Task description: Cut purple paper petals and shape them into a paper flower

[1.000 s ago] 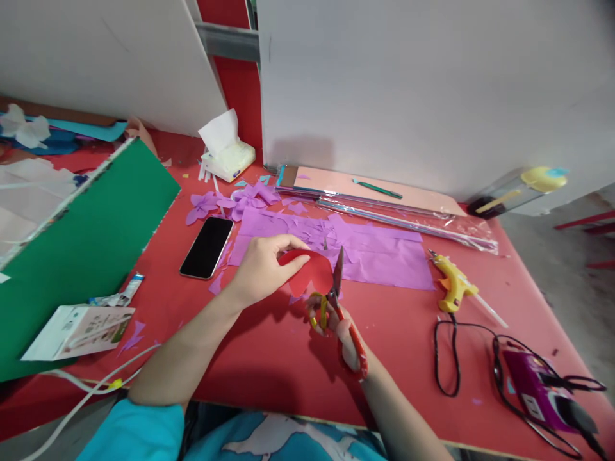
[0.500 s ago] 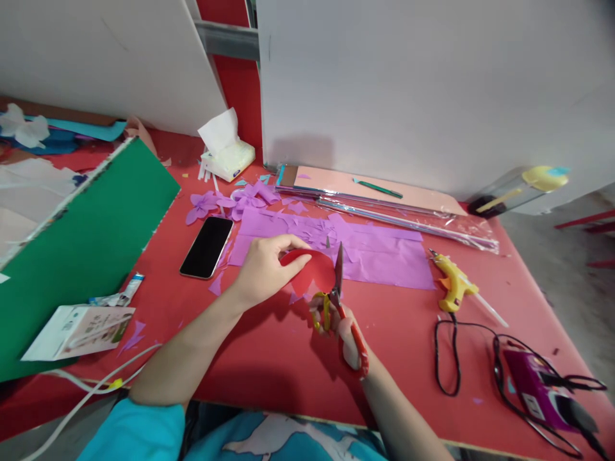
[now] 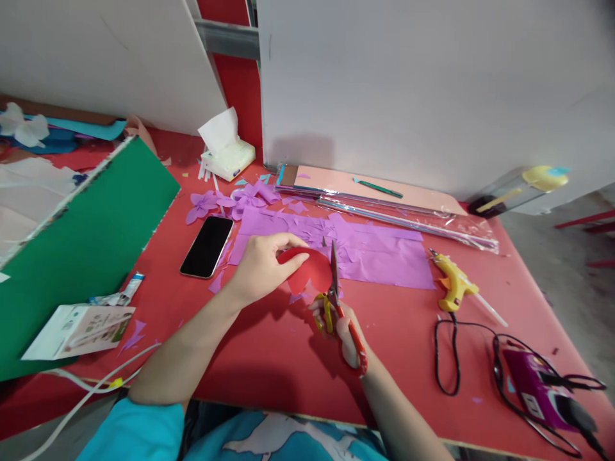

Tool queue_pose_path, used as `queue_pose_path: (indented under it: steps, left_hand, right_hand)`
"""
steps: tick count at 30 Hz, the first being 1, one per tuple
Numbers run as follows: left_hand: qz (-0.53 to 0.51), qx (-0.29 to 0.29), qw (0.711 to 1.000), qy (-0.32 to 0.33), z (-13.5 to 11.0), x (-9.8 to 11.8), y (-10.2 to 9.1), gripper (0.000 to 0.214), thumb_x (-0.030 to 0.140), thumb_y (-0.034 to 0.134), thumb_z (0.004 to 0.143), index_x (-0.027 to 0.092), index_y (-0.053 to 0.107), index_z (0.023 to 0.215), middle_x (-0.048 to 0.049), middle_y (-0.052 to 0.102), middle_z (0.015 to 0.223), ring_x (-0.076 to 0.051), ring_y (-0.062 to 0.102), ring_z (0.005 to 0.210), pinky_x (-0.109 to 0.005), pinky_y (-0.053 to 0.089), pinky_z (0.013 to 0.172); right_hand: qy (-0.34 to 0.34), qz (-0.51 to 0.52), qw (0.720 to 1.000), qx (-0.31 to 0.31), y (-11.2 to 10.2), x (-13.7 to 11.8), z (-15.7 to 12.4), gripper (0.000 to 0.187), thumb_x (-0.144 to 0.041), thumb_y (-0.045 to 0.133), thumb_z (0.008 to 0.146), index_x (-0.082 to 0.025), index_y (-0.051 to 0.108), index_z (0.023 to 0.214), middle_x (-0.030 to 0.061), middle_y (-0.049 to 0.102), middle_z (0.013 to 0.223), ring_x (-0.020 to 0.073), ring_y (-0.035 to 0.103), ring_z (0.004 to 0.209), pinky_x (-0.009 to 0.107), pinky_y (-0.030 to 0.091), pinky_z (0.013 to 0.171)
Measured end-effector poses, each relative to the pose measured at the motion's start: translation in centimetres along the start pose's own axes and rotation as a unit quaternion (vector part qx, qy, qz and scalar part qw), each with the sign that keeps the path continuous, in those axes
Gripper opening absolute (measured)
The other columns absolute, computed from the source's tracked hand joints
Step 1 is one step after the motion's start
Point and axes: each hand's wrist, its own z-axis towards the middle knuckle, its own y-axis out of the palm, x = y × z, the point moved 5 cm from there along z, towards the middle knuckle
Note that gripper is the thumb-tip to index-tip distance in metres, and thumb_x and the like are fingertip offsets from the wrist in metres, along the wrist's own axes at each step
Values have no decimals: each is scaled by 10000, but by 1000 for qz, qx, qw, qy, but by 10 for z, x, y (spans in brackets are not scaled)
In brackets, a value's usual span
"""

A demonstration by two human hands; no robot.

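Between thumb and fingers, my left hand (image 3: 266,266) pinches a rounded piece of red paper (image 3: 312,272) by its left side. My right hand (image 3: 343,326) grips a pair of scissors (image 3: 334,275) with one red and one yellow handle. Their blades point away from me, parted a little, at the paper's right edge. Behind both hands lies a wrinkled sheet of purple paper (image 3: 389,256) with cut strips and scraps on it. Small purple scraps (image 3: 300,296) rest on the table just under the red piece.
A black phone (image 3: 206,246) lies left of the purple sheet, near purple paper flowers (image 3: 202,206). To the right are a yellow glue gun (image 3: 456,282) and a purple power box (image 3: 533,390) with cords. A green board (image 3: 96,256) leans at left; a tissue pack (image 3: 228,157) stands behind.
The scissors and my right hand have shifted slightly left along the red paper's edge, and the blades stand a little closer together. My left hand has moved slightly left with the paper.
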Motion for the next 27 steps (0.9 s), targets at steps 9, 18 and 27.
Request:
queue_pose_path:
  steps: [9,18,27]
  left_hand:
    - [15,-1,1000,10,2,0,-2,108,216,599,726,158,650,803,-13,699,807,-140,641,735,-234,508,705]
    - [23,-4,1000,14,3,-1,-4,107,216,597,725,160,651,798,-16,696,789,-146,639,731,-244,508,696]
    - [3,-13,1000,5,3,1,-5,110,208,603,721,146,646,802,-15,693,786,-132,635,725,-223,508,691]
  right_hand:
    - [-14,19,1000,1,1,-1,1,670,-760,333,701,-152,573,847,-15,402,616,53,287,425,194,213,377]
    - [-34,14,999,-26,1,5,1,656,-723,315,748,-135,565,898,-62,328,502,56,291,376,201,222,373]
    - [-27,13,999,-24,0,5,0,652,-729,330,737,-134,558,873,-64,324,495,54,284,380,200,216,369]
